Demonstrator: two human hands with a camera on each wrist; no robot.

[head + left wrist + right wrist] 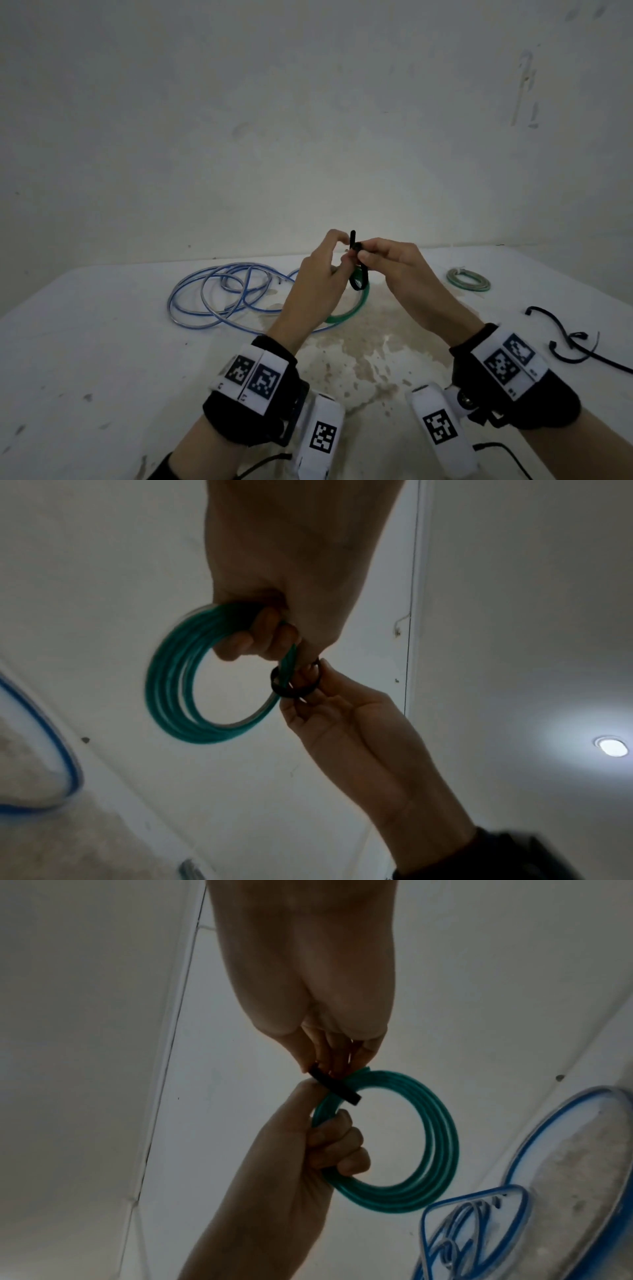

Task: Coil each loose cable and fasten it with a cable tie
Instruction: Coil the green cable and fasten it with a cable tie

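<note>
Currently grasping green coil [178, 685] in left hand [317, 287]. Pinching black tie [358, 270], looped around coil, with right hand [407, 274].

Three cables are in sight: one green coil [346, 313], one loose blue cable [219, 294], and one tied coil [468, 279]. One black tie [358, 274] loops the green coil, and roughly three more ties [568, 339] lie on the table [102, 342]. Two hands are present.

Nothing readable is showing anywhere; the wrist bands [251, 377] low in the frame are carrying only black-and-white square marker patterns, no words
</note>
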